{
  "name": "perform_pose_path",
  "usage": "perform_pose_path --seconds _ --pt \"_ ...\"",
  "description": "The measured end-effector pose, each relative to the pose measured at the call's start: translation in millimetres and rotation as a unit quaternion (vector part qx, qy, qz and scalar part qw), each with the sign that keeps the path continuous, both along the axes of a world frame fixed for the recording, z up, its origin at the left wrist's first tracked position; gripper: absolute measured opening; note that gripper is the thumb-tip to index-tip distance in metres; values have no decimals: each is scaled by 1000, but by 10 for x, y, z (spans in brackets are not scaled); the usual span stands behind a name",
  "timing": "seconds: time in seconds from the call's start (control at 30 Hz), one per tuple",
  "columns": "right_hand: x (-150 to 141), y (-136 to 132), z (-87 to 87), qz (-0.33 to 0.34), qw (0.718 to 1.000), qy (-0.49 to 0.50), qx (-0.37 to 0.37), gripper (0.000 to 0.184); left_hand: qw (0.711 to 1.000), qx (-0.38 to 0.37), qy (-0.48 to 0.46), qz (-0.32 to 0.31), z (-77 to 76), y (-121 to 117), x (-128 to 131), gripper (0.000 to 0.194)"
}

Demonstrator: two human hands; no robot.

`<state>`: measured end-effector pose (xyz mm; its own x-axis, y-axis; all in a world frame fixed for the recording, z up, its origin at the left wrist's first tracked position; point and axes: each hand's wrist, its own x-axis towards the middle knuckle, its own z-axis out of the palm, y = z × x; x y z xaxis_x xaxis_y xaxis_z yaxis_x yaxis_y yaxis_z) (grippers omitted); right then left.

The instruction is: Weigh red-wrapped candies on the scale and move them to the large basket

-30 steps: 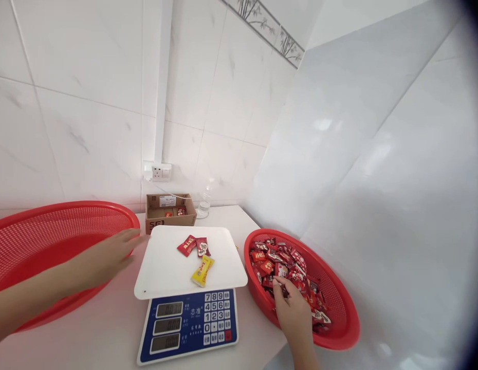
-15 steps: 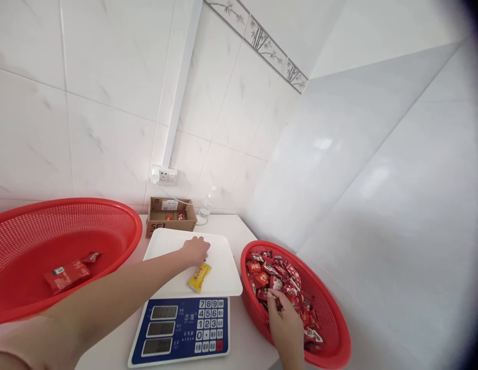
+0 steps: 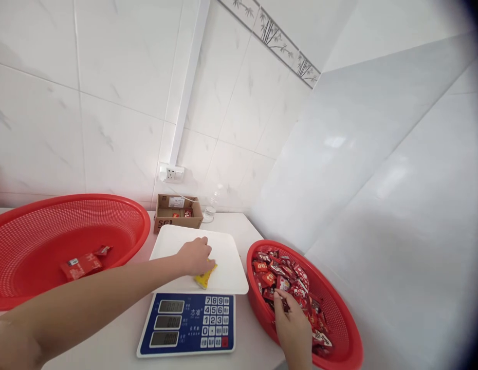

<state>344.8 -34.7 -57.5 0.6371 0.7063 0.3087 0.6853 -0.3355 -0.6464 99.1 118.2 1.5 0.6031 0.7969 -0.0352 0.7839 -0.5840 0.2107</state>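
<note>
Candy (image 3: 283, 280) fills much of the right basket (image 3: 345, 326), against only a few red packets (image 3: 83, 265) that I see in the left basket (image 3: 75, 206), so I judge the handling far from finished. Yellow packet (image 3: 203, 280) lies on the pan (image 3: 180, 237), partly under my curled left hand (image 3: 195, 257); I cannot tell whether it is gripped. My right hand (image 3: 293, 325) has thumb and fingers drawn near together at the heap, any hold unclear.

Head-worn view, forward and down, close
</note>
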Motion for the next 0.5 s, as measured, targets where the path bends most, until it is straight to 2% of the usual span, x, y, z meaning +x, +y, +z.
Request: perform_pose_path --seconds 0.17,0.27,0.37,0.5 --pt "-36 -13 40 1 1000 13 -13 48 999 10 41 -23 -48 -91 73 33" --pt "-50 -15 67 0 1000 22 -18 48 998 27 42 -26 36 -76 0 30" --pt "-56 -14 95 -4 999 24 -25 48 998 61 24 -2 202 -38 -265 26" --pt "-73 -16 120 -9 999 26 -44 48 990 112 -24 82 392 -2 -914 24"
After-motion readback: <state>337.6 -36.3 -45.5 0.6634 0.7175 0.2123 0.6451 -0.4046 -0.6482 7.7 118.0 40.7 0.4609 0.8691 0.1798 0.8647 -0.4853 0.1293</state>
